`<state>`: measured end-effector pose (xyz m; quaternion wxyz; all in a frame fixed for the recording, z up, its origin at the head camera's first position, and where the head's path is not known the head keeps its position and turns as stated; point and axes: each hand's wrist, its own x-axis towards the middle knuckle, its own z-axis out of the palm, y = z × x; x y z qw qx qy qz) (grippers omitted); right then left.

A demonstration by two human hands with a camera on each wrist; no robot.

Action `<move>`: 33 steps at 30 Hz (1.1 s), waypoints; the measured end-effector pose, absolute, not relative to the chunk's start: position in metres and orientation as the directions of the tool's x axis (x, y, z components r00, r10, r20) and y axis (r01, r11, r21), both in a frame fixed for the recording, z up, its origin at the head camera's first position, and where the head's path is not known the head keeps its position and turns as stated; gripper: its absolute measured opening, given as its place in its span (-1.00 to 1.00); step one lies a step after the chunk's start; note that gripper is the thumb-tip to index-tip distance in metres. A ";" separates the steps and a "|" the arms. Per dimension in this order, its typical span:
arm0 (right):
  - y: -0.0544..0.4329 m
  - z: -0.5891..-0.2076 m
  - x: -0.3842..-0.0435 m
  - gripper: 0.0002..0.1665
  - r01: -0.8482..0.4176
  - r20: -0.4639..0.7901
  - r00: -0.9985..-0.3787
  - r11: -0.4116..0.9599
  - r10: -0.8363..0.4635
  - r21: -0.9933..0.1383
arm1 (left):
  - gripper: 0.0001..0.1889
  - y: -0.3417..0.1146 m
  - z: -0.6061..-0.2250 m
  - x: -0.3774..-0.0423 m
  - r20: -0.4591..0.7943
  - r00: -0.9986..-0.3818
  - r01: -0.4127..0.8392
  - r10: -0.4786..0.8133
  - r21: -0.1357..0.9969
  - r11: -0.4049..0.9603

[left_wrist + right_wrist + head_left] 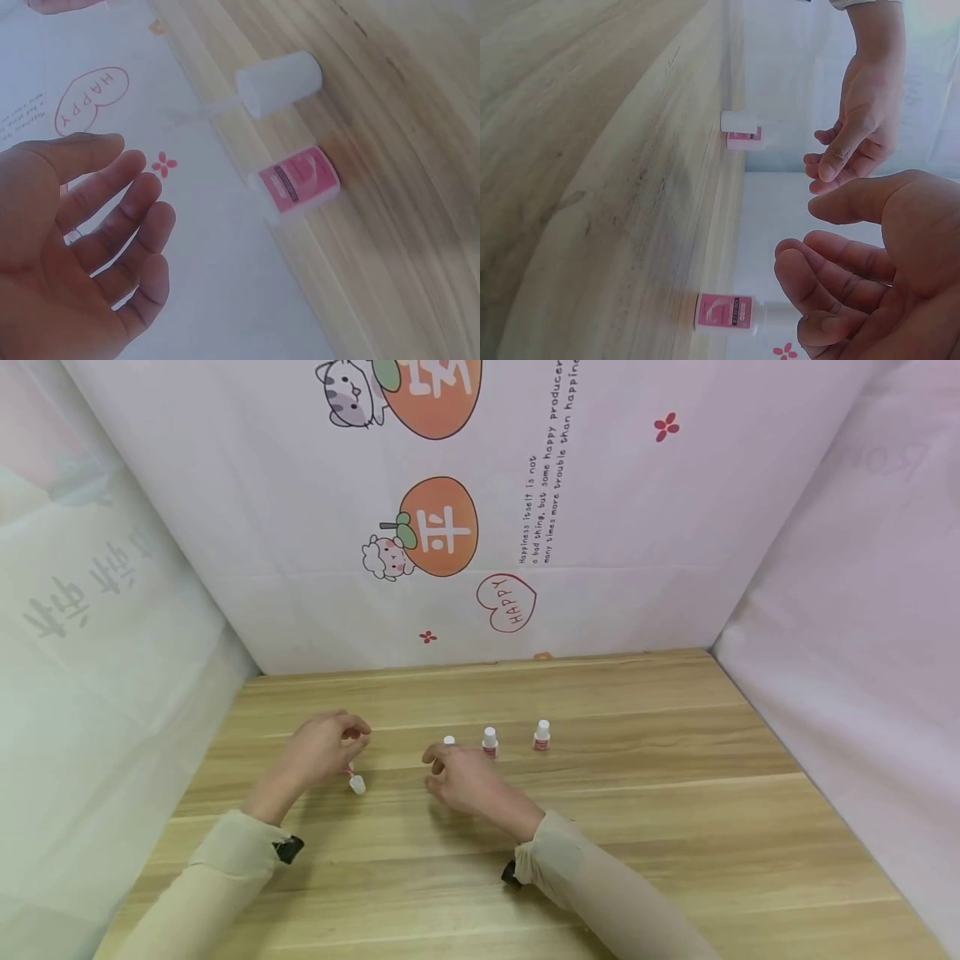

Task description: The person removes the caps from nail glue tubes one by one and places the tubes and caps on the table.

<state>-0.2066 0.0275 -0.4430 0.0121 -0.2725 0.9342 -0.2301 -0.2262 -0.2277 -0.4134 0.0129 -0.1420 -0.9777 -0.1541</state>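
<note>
My left hand (326, 747) hovers over the table at the left, its fingers loosely bent and holding nothing. Below it stands a small uncapped bottle (300, 184) with a pink label, mostly hidden by that hand in the head view. Beside the bottle a white cap (281, 81) stands upside down, its thin applicator pointing up. My right hand (468, 781) is also raised over the table, fingers loosely curved around nothing. Nearest to it is a capped bottle (726, 311) with a pink label; in the head view only that bottle's white cap (449, 741) shows past the fingers.
Two more capped bottles, a middle one (490, 743) and a right one (542, 737), stand in a row beyond my right hand. The wooden table (637, 843) is bordered by a printed white cloth (600, 527) at the back and white cloth at both sides.
</note>
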 end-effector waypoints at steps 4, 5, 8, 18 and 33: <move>0.033 -0.444 -0.207 -0.66 -0.504 0.128 -0.853 0.737 -0.506 -0.449 | -0.72 -0.220 -0.414 -0.227 0.067 -0.957 0.290 0.283 0.310 0.906; 0.034 -0.445 -0.207 -0.66 -0.507 0.136 -0.853 0.737 -0.504 -0.448 | -0.72 -0.218 -0.414 -0.227 0.065 -0.956 0.290 0.285 0.315 0.904; 0.037 -0.445 -0.208 -0.68 -0.513 0.152 -0.852 0.738 -0.501 -0.439 | -0.73 -0.213 -0.415 -0.227 0.063 -0.954 0.297 0.292 0.321 0.899; 0.047 -0.441 -0.209 -0.73 -0.518 0.195 -0.852 0.726 -0.486 -0.453 | -0.76 -0.196 -0.416 -0.224 0.084 -0.946 0.324 0.314 0.324 0.889; 0.061 -0.439 -0.217 -0.77 -0.471 0.204 -0.880 0.731 -0.429 -0.494 | -0.78 -0.173 -0.419 -0.225 0.102 -0.930 0.365 0.352 0.355 0.861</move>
